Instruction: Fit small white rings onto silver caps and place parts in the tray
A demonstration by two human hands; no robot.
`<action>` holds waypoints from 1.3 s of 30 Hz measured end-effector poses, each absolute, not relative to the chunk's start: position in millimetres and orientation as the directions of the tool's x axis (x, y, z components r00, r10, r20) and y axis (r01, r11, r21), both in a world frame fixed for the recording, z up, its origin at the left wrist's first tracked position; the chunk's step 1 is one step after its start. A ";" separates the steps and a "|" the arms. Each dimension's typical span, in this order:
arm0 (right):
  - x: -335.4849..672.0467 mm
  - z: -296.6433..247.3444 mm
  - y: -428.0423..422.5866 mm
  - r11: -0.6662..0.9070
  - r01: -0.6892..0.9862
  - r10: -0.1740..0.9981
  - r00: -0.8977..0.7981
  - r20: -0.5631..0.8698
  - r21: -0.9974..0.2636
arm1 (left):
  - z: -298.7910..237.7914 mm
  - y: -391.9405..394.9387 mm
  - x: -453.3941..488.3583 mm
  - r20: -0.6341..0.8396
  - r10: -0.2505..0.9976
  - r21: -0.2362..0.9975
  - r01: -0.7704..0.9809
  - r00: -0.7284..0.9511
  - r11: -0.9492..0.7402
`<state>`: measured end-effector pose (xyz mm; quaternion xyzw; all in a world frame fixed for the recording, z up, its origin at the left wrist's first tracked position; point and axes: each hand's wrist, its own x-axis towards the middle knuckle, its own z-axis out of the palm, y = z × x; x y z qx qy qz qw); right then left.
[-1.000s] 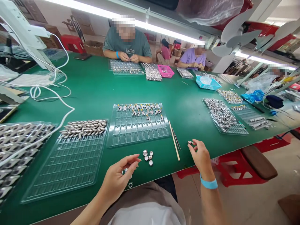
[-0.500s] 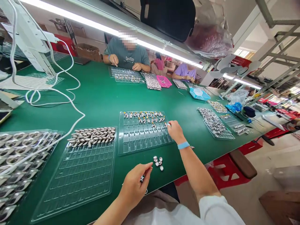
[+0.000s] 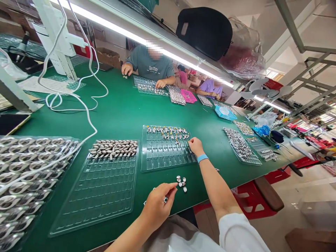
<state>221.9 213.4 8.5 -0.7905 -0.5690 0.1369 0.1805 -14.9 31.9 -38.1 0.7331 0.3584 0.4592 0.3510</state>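
My left hand (image 3: 159, 202) is closed in a pinch low over the green table, its fingertips beside a small cluster of white-and-silver cup-shaped parts (image 3: 181, 182). Whether anything sits between finger and thumb cannot be made out. At the right edge of a clear plastic tray (image 3: 157, 164), my right hand (image 3: 196, 146) has its fingers pinched together over a compartment. Whatever they hold is hidden. Small metal parts with orange tips (image 3: 173, 132) fill the tray's far rows, while its near rows show bare compartments. White bits peek out behind my left hand.
To the left lie a clear tray (image 3: 97, 196) with curved metal pieces (image 3: 112, 149) and another with large ring-shaped parts (image 3: 26, 168). A white cable (image 3: 90, 122) loops over the table. Filled trays (image 3: 240, 145) lie right; a co-worker (image 3: 152, 66) sits opposite.
The view has shifted, so the table scene sits differently in frame. My right hand still pinches at the tray's right edge; my left stays by the cups. The co-worker's hands have moved apart.
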 end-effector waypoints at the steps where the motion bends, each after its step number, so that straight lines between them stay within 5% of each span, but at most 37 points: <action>1: 220.3 12.6 206.4 -0.266 0.831 0.952 0.305 -0.001 -0.489 | -38.2 32.4 -15.1 0.414 0.852 0.849 0.202 0.321 -0.489; 9: 197.8 37.3 59.7 -0.057 0.505 0.992 0.124 0.006 -0.861 | -19.5 34.5 -20.8 0.315 0.899 0.925 0.116 0.305 -0.363; 11: 187.2 33.2 19.6 -0.054 0.115 0.994 0.097 -0.042 -0.992 | -10.6 28.8 -18.6 0.243 0.901 0.957 0.062 0.358 -0.283; 14: 168.5 18.6 -19.5 -0.090 -0.210 0.985 0.129 -0.118 -0.974 | -1.6 16.9 -8.0 0.230 0.881 0.965 0.023 0.412 -0.263; 18: 156.1 -2.9 -36.9 -0.072 -0.383 0.979 0.151 -0.140 -0.921 | -1.2 5.9 11.1 0.351 0.859 0.917 0.050 0.372 -0.397; 22: 169.0 -13.3 -38.6 -0.028 -0.355 0.990 0.122 -0.076 -0.934 | -3.7 2.4 24.2 0.332 0.869 0.906 0.131 0.368 -0.402; 29: 205.4 -21.5 -39.5 0.211 0.081 0.963 0.153 0.222 -0.974 | 2.1 3.8 48.3 0.108 0.942 0.979 0.128 0.317 -0.156; 39: 238.2 -11.7 -17.7 0.357 0.100 0.931 -0.115 0.345 -0.929 | 13.1 2.0 68.9 0.288 0.846 0.826 0.332 0.449 -0.457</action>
